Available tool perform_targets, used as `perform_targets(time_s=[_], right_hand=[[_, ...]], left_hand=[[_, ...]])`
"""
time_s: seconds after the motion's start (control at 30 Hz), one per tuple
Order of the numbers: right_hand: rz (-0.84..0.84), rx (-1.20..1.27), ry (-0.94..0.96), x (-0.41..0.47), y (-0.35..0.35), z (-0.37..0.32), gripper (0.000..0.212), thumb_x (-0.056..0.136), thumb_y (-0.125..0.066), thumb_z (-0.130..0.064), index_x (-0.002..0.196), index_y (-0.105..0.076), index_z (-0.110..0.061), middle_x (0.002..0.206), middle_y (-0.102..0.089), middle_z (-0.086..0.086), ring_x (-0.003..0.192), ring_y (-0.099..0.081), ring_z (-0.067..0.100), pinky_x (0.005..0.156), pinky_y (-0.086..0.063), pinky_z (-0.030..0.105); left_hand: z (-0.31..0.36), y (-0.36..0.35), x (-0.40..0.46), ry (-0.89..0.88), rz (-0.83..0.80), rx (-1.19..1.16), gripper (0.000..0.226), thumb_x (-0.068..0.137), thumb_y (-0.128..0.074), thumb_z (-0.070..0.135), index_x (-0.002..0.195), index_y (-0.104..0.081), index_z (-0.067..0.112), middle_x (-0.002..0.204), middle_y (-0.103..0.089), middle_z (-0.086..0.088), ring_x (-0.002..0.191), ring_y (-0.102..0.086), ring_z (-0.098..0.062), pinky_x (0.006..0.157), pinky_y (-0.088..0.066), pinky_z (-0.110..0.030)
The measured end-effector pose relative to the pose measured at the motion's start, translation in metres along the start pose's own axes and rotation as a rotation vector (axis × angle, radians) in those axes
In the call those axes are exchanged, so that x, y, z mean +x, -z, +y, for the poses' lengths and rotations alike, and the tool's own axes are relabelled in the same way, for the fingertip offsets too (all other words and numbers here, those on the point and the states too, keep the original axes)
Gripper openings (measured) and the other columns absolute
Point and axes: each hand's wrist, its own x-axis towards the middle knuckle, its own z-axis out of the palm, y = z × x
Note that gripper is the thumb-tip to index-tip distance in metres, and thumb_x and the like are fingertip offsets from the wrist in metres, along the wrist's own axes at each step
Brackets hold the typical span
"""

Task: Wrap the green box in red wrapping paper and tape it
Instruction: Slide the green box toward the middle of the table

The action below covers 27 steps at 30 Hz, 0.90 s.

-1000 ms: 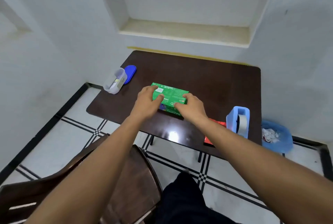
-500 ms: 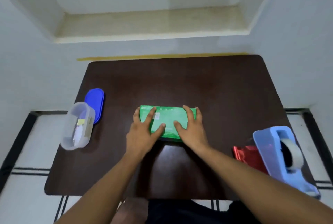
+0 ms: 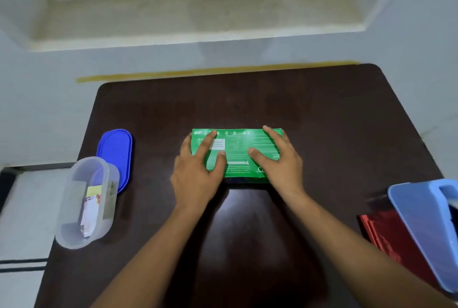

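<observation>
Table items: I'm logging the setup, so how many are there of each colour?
Green: 1, green box
Red: 1, wrapping paper
Blue: 2, lid, tape dispenser
Clear: 1, container
Total: 5

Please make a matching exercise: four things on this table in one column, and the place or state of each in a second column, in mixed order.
Things:
1. green box
2. blue lid
3. red wrapping paper
4. clear plastic container

Places or states:
A. partly under the blue tape dispenser, right edge
B. at the near left edge, papers inside
C. flat on the table, behind the container
D. middle of the table, under both hands

Pairs: 1-D, 2-C, 3-A, 4-B
</observation>
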Motion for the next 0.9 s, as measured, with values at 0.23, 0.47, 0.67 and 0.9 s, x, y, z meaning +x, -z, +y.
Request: perform_targets(time_s=[0.23,0.47,0.67,0.9], right_hand=[[0.162,0.128,0.084,0.004,-0.015,0.013,0.040,0.073,-0.087,-0.040,0.111,-0.072,-0.041,0.123,-0.068,-0.018,0.116,-0.063,0.006,0.104,-0.049,0.032],[0.220,0.124,0.162,-0.001,-0.018,0.023,0.032,0.078,-0.082,-0.029,0.106,-0.072,-0.042,0.121,-0.043,-0.005,0.098,-0.053,0.000,0.089,-0.034,0.004],[0.283,0.083,0.219,-0.024,-0.023,0.025,0.036,0.086,-0.077,-0.042,0.121,-0.074,-0.036,0.125,-0.052,-0.005,0.114,-0.053,0.006,0.102,-0.034,0.014],[0.266,0.134,0.226,-0.081,-0.035,0.023,0.045,0.082,-0.077,-0.047,0.124,-0.073,-0.032,0.138,-0.064,0.002,0.125,-0.060,0.019,0.110,-0.046,0.039]], left_hand=[[-0.009,-0.013,0.004,-0.022,0.115,-0.017,0.057,0.088,-0.045,0.065,0.145,-0.046,0.060,0.161,-0.041,0.004,0.128,-0.060,-0.030,0.097,-0.051,-0.047],[-0.016,-0.017,0.004,-0.085,0.180,0.009,0.051,0.095,-0.050,0.058,0.146,-0.051,0.053,0.155,-0.048,0.001,0.122,-0.060,-0.039,0.099,-0.047,-0.046],[-0.020,-0.008,-0.007,-0.114,0.161,-0.026,0.054,0.096,-0.046,0.056,0.149,-0.051,0.047,0.147,-0.053,-0.006,0.126,-0.057,-0.040,0.101,-0.046,-0.047],[-0.048,0.016,-0.038,-0.140,0.056,-0.132,0.061,0.096,-0.046,0.054,0.155,-0.047,0.040,0.162,-0.042,-0.007,0.142,-0.047,-0.035,0.111,-0.041,-0.046]])
